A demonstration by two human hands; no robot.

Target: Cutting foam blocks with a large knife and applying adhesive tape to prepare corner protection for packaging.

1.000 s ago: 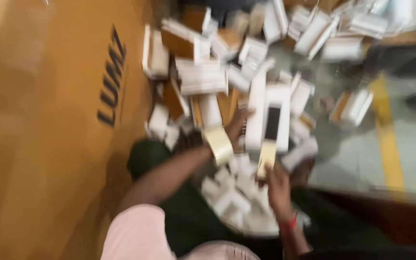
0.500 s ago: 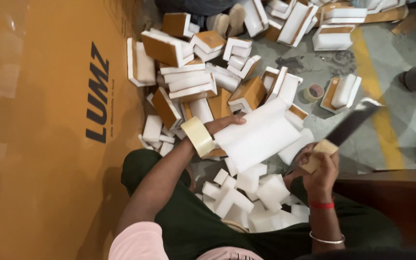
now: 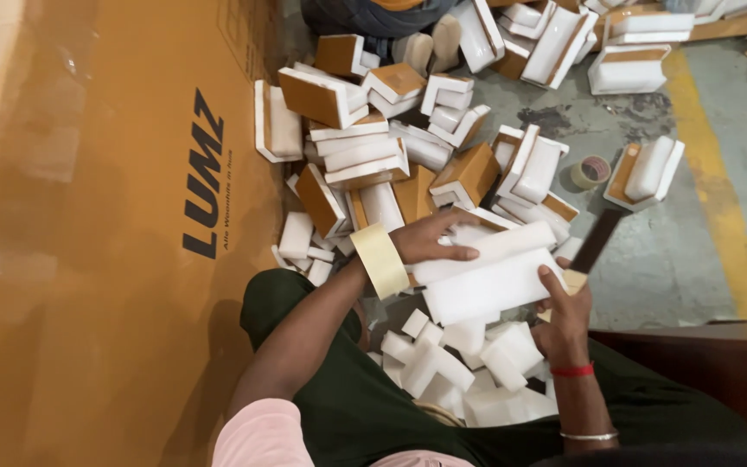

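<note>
Hands (image 3: 432, 242) (image 3: 564, 316) grip white foam block (image 3: 486, 281) between them.

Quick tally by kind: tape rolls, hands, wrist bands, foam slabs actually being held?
Tape rolls: 2, one on the left wrist, one on the floor
Hands: 2, left hand, right hand
Wrist bands: 2, red thread, metal bangle
Held white foam slab: 1
Total: 7
</note>
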